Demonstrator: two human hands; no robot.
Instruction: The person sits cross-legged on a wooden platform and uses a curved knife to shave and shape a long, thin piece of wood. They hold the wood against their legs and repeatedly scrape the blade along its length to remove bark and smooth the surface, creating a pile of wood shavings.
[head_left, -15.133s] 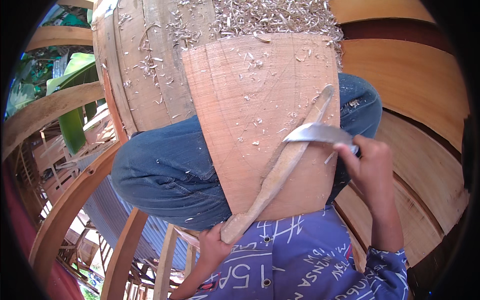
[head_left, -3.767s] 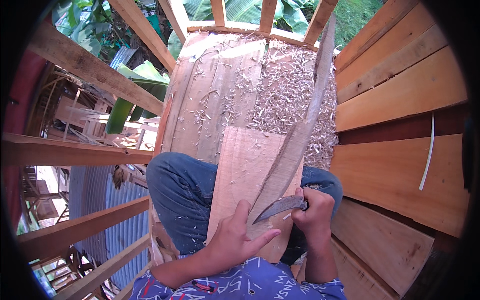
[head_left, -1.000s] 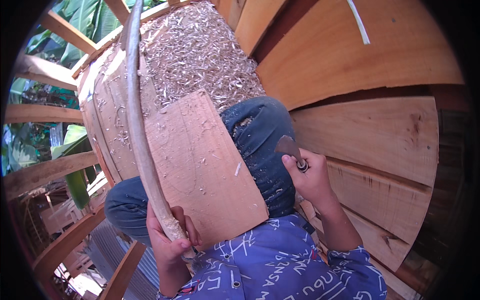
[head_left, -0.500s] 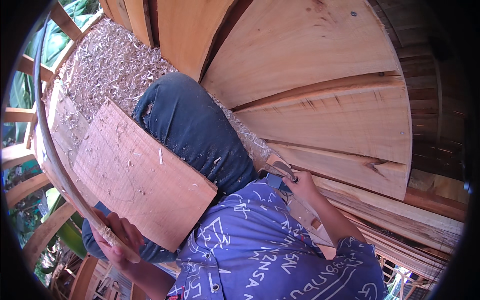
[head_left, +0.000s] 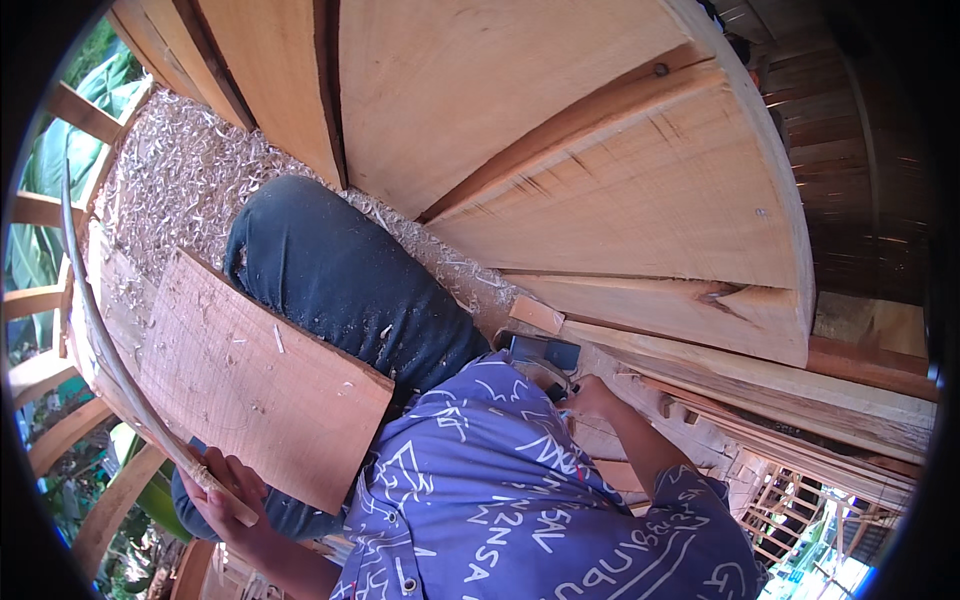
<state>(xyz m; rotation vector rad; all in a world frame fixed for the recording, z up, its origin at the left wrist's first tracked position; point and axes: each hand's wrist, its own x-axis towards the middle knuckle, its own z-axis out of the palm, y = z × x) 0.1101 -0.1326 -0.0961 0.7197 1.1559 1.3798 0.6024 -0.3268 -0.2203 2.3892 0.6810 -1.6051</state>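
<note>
In my left hand (head_left: pixel 225 495), fingers wrapped round its lower end, is a long curved wooden stick (head_left: pixel 120 372). The stick rises past the left side of my lap and narrows toward its far tip. A flat, light wooden board (head_left: pixel 265 385) lies across my legs, a few shavings on it. At my right side, my right hand (head_left: pixel 592 398) is closed on a small tool with a curved, greyish blade (head_left: pixel 556 378); its handle is mostly hidden by my fingers. Just beyond that hand sits a dark, flat box-like object (head_left: pixel 545 350).
Curly wood shavings (head_left: pixel 190 170) cover the floor ahead. Large wooden planks (head_left: pixel 620 210) stand close on the right, with long timber (head_left: pixel 760 385) below them. A small wood offcut (head_left: pixel 537 314) lies near the dark object. Wooden slats (head_left: pixel 45 300) line the left side.
My view has turned slightly, shifting the board and my legs left and down. My right hand has moved a little down and toward me with the curved tool. My left hand keeps hold of the stick.
</note>
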